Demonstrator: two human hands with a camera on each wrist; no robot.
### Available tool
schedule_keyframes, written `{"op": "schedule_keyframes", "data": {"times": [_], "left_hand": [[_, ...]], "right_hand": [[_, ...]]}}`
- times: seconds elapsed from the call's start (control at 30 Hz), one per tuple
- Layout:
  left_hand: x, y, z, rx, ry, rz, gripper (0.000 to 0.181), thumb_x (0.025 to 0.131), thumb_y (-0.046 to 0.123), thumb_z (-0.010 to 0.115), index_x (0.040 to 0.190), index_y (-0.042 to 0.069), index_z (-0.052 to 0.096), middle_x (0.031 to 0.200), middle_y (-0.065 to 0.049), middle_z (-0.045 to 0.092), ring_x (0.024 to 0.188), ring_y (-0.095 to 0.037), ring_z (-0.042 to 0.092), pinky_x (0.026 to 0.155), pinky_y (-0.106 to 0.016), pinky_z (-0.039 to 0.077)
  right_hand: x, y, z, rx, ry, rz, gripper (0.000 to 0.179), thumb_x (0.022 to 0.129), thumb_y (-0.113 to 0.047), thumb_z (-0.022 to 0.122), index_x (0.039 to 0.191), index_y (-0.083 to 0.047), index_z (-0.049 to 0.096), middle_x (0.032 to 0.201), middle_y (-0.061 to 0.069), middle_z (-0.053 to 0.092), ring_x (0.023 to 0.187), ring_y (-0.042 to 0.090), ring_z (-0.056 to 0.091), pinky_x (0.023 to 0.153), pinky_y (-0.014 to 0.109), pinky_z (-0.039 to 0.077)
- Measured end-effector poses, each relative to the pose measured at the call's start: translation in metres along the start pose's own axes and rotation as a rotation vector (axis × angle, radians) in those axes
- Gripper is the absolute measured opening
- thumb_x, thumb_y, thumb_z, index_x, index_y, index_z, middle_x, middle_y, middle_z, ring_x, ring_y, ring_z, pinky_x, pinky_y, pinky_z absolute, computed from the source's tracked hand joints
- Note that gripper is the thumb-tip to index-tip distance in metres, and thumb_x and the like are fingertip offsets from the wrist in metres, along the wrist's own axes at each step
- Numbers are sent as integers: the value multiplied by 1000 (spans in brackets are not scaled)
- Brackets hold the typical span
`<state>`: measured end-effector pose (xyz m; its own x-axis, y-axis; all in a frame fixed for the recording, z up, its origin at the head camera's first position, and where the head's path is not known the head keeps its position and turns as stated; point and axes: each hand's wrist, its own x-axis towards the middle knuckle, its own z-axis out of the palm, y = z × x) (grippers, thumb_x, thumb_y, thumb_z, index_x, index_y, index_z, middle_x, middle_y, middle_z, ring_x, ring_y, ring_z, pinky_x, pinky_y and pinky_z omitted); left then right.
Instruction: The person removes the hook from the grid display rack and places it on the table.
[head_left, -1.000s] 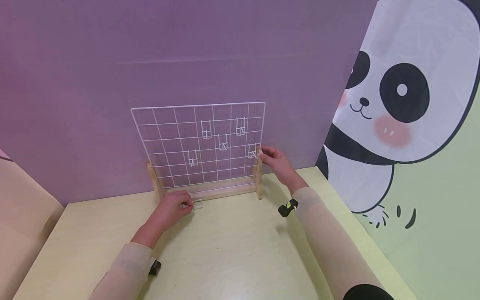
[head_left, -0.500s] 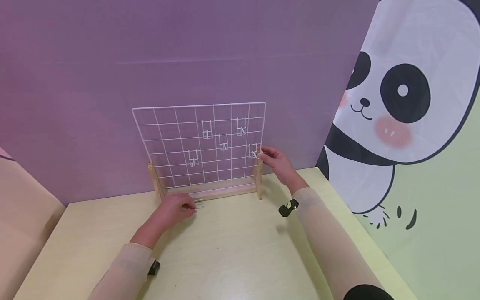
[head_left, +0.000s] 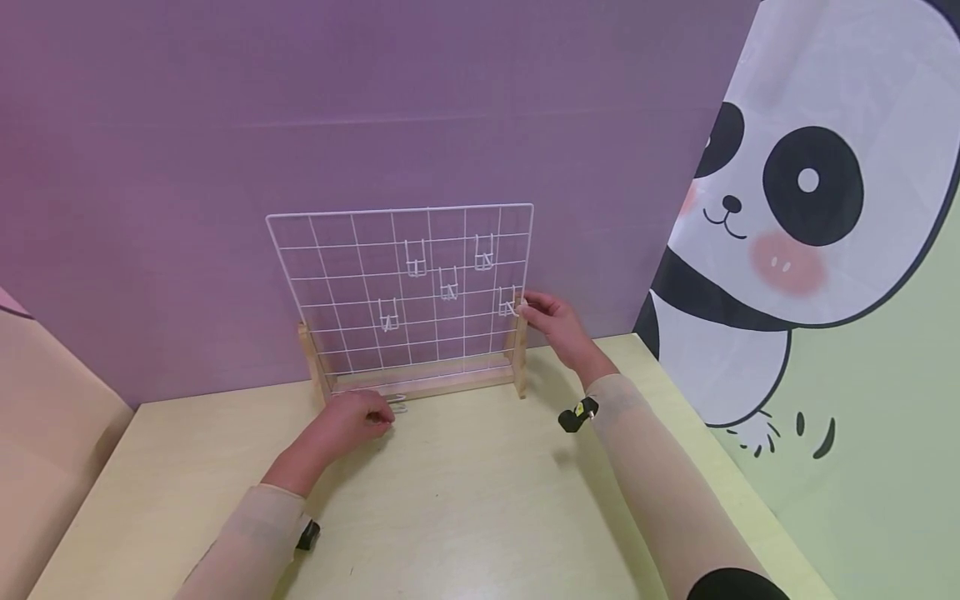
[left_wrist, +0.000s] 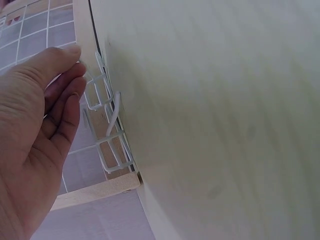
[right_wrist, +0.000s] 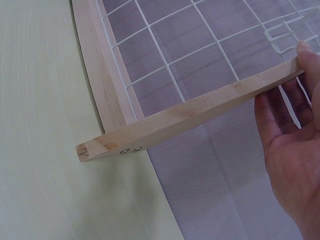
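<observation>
A white wire grid (head_left: 352, 292) stands upright in a wooden stand (head_left: 420, 385) on the table. Several white wire hooks (head_left: 448, 287) hang on the grid. By the stand's left foot, my left hand (head_left: 352, 421) has its thumb and fingers drawn together at loose wire hooks (left_wrist: 97, 85), whose near ends are hidden behind the fingers. A second loose hook (left_wrist: 117, 150) shows just below. At the right side, my right hand (right_wrist: 295, 150) grips the top of the wooden upright (right_wrist: 200, 102), thumb in front and fingers behind. The thumb is close to the rightmost hook (head_left: 507, 307).
A purple wall covering (head_left: 405, 100) hangs right behind the stand. The pale table (head_left: 450, 517) extends forward from it. On the right wall is a large panda picture (head_left: 810, 183). The table's right edge (head_left: 735, 467) runs beside my right forearm.
My left fingers have shifted slightly to the right at the loose hooks, which have tilted a little. My right hand stays on the upright. The hanging hooks have not changed.
</observation>
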<state>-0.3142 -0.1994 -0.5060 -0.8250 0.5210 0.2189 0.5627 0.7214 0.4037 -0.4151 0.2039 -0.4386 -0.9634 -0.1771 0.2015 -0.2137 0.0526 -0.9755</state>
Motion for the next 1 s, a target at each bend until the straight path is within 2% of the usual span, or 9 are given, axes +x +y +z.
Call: {"op": "schedule_keyframes", "data": {"times": [0.47, 0.67, 0.83, 1.0], "left_hand": [[-2, 3, -2, -38, -14, -26, 11, 93, 0, 86, 96, 11, 82, 91, 7, 71, 85, -12, 66, 81, -37, 63], [-3, 4, -3, -59, -9, -54, 9, 94, 2, 85, 101, 8, 82, 93, 4, 72, 88, -15, 67, 83, -40, 63], [-2, 6, -6, -108, 46, -102, 9, 97, 3, 83, 103, 9, 82, 97, 3, 72, 92, -19, 68, 87, -44, 64], [1, 10, -11, -168, 148, -98, 10, 97, 1, 83, 103, 9, 81, 100, -1, 75, 97, -24, 72, 90, -50, 64]], "right_hand": [[0, 0, 0, 8, -1, 12, 40, 112, -16, 68, 149, -1, 67, 133, 9, 73, 125, 20, 67, 121, 45, 48], [1, 0, -1, 8, -1, 17, 40, 111, -17, 70, 148, -2, 68, 133, 9, 73, 125, 21, 67, 121, 46, 48], [1, 0, -1, 14, -4, 14, 39, 111, -16, 70, 147, -1, 68, 130, 7, 74, 123, 20, 67, 121, 46, 49], [2, 1, -1, 12, 2, 19, 38, 111, -16, 70, 147, -1, 68, 129, 6, 74, 123, 20, 67, 121, 46, 48]]}}
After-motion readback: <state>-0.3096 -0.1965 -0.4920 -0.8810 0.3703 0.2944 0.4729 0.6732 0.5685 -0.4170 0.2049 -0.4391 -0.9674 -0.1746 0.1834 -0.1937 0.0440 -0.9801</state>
